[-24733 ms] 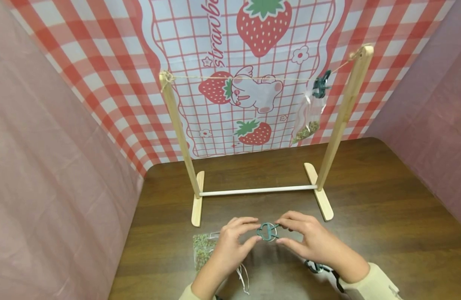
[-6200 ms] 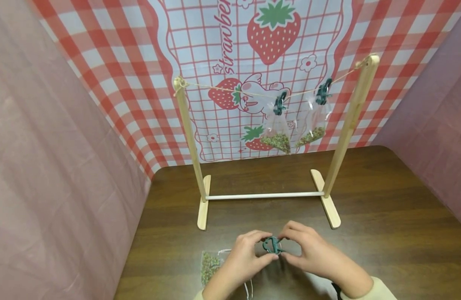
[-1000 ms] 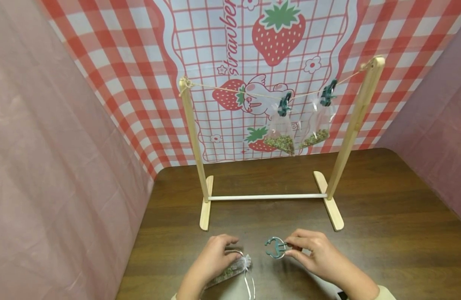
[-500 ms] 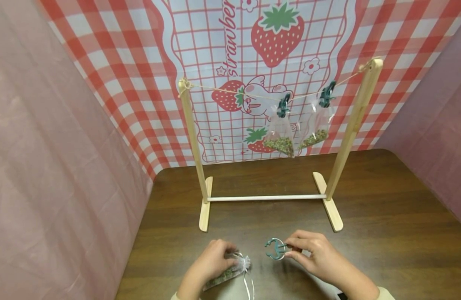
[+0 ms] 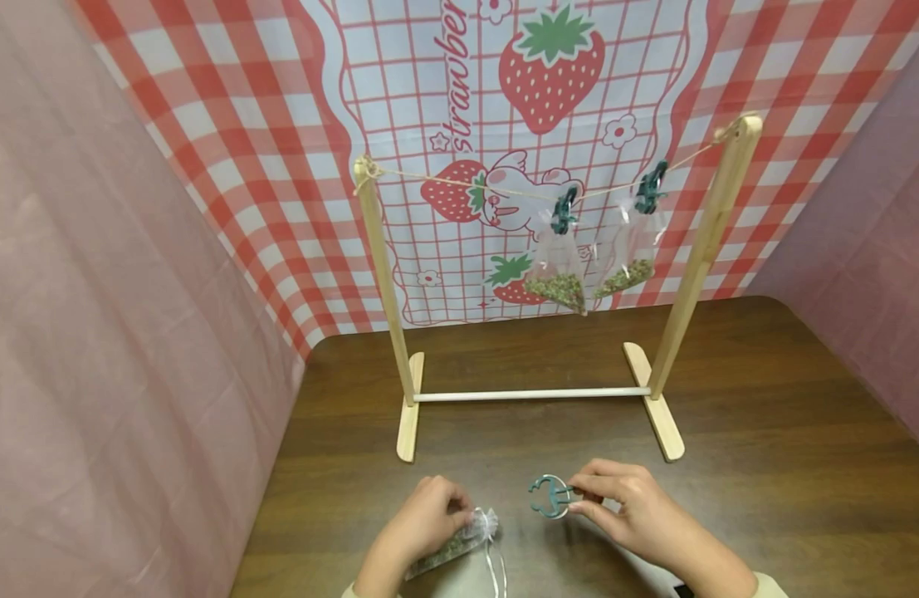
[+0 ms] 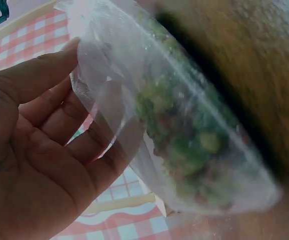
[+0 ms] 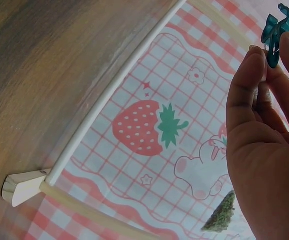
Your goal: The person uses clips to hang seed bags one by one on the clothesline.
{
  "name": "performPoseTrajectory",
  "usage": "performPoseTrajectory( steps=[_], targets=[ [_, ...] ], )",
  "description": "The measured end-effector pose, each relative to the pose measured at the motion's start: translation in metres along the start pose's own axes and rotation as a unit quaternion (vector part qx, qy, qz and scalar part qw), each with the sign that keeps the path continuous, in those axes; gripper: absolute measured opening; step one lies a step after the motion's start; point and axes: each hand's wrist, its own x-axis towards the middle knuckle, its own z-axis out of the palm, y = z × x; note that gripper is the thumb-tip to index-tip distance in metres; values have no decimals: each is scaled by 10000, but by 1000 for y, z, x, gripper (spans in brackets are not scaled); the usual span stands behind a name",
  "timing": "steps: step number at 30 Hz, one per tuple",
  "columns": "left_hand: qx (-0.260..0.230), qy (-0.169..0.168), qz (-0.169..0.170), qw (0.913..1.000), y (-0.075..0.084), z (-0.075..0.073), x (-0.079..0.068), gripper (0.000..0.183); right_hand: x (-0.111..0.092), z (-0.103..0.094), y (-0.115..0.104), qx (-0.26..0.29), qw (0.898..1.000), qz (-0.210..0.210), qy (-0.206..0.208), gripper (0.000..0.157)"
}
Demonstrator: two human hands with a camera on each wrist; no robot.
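My left hand [image 5: 423, 522] pinches a sheer white drawstring pouch [image 5: 487, 523] near its gathered neck, thumb against the mesh. Dried green bits fill the lower part of the pouch [image 6: 184, 145] in the left wrist view, and its white cords trail over the table. To the right, my right hand [image 5: 623, 505] pinches the handles of a green spring clip [image 5: 554, 497] between thumb and fingers. The clip's curved prongs are spread and point toward the pouch, a short gap away. In the right wrist view the clip [image 7: 273, 37] stands up from the fingertips.
A wooden stand with a white crossbar [image 5: 534, 394] stands behind the hands, a string [image 5: 459, 179] tied between its posts. Two pouches hang there: a middle pouch [image 5: 558, 282] and a right pouch [image 5: 631, 270], each by a green clip. A strawberry-print cloth [image 5: 552, 71] covers the back.
A second clipped pouch has joined the first on the string. The left hand has left the clip for the table pouch and shifted its grip to the neck; the right hand keeps the clip.
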Motion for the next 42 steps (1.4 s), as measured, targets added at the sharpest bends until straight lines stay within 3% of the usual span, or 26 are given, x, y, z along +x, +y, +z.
performPoseTrajectory(
  steps=[11,19,23,30,34,42],
  targets=[
    [-438,622,127,9970,8,-9,-2,7,5,-3,0,-20,9999,-103,103,20],
    [-966,1365,39,9859,13,-11,3,6,14,-13,0,-176,9996,-136,201,21],
    [-1078,1898,132,9758,17,-9,7,6,21,-20,-1,-266,9993,-167,209,17],
    [-1285,2809,310,9506,28,-8,18,12,39,-31,-4,-470,9984,-234,189,13],
    [-1330,3123,423,9397,34,-11,23,12,48,-38,-6,-582,9981,-203,93,12],
    [-1406,3406,598,9277,44,-18,32,7,63,-46,-8,-788,9962,-355,107,16]
  ],
)
